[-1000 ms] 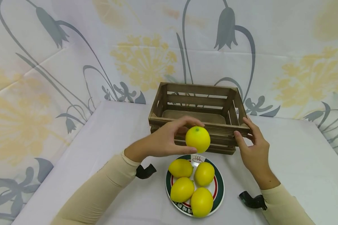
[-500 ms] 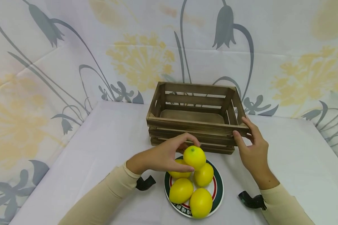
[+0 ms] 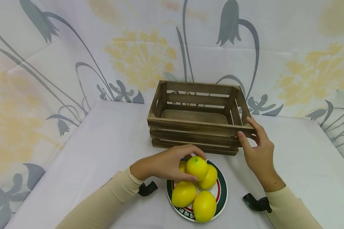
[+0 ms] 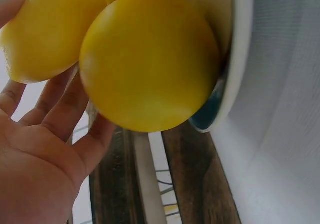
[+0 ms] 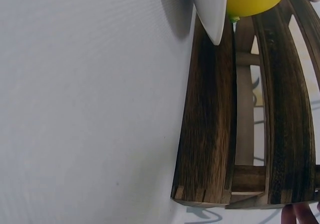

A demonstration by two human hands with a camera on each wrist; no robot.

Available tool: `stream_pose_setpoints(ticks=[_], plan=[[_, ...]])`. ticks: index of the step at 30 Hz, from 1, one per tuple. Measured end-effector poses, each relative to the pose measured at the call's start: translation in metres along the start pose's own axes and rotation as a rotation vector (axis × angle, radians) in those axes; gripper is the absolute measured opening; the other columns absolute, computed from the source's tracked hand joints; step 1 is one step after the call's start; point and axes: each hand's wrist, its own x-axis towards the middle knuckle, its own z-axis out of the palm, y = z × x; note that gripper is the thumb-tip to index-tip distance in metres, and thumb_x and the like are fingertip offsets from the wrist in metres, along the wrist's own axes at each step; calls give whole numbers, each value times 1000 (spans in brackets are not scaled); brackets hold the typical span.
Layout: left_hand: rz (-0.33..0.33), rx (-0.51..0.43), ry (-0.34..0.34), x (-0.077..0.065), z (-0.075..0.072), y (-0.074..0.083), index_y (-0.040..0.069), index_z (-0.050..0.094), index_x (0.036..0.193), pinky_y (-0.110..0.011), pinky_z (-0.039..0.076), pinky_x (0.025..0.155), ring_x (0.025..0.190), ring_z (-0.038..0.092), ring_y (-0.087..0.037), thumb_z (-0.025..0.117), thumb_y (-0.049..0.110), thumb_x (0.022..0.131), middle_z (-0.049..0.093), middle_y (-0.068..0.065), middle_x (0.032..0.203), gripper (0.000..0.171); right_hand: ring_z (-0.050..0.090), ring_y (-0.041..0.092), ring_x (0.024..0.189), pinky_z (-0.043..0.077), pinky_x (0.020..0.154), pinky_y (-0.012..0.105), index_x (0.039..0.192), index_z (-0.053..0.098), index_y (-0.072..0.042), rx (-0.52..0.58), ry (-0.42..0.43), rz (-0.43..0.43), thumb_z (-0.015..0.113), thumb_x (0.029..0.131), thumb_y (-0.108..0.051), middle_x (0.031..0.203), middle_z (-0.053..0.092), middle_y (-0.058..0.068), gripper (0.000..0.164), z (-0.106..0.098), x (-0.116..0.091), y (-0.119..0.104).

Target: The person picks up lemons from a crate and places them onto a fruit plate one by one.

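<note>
My left hand point(image 3: 170, 163) holds a yellow lemon point(image 3: 197, 168) between thumb and fingers, just above the other lemons at the back of a plate. In the left wrist view the held lemon point(image 4: 47, 31) sits among the fingers, beside a larger-looking lemon point(image 4: 150, 61). The round white plate point(image 3: 223, 190) has a green band and bears several lemons; one at its back left is mostly hidden by the hand. My right hand point(image 3: 259, 154) grips the front right corner of a brown slatted wooden crate point(image 3: 193, 122). Only its fingertips point(image 5: 299, 215) show in the right wrist view.
The crate stands directly behind the plate, with no fruit visible inside. White cloth point(image 3: 117, 133) covers the table, and a flower-printed cloth point(image 3: 143, 57) hangs behind. Black curved pieces point(image 3: 256, 203) sit at both wrists.
My left hand has brought the lemon down and toward me, from in front of the crate to the plate. The right hand has kept its grip on the crate.
</note>
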Motion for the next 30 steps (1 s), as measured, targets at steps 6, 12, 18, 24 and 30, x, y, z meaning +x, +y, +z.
stream_pose_setpoints(ticks=[6, 12, 18, 24, 30], plan=[[-17, -39, -21, -2, 4, -4, 15, 52, 135, -25, 44, 109, 121, 53, -4, 79, 24, 87, 58, 5, 136, 56, 55, -13, 108, 43, 92, 2, 143, 54, -10, 7, -12, 5, 70, 89, 4, 144, 57, 12, 59, 2, -1, 1], [-39, -50, -29, -2, 6, -5, 17, 52, 135, -26, 44, 110, 122, 53, -3, 80, 26, 87, 58, 6, 135, 56, 55, -13, 106, 43, 93, 3, 144, 54, -10, 9, -11, -5, 69, 89, 4, 144, 56, 12, 58, 3, -1, 0], [-56, -53, -46, 0, 8, -7, 20, 52, 135, -24, 43, 111, 122, 53, -2, 79, 28, 87, 58, 9, 134, 55, 54, -14, 107, 42, 94, 3, 144, 53, -11, -15, -13, 3, 69, 90, 3, 145, 56, 12, 58, 2, 0, 0], [-75, -78, -65, 3, 11, -11, 23, 53, 135, -25, 45, 108, 118, 54, -3, 78, 30, 88, 58, 9, 133, 54, 54, -13, 106, 43, 93, 3, 144, 53, -11, -6, -9, 1, 69, 90, 3, 144, 57, 14, 58, 1, 0, -1], [-79, -36, -82, 6, 14, -15, 23, 53, 136, -23, 45, 107, 118, 54, -3, 77, 31, 89, 58, 8, 136, 54, 55, -14, 105, 44, 93, 3, 143, 54, -9, -1, 3, -9, 70, 90, 3, 142, 58, 16, 57, 0, 0, 0]])
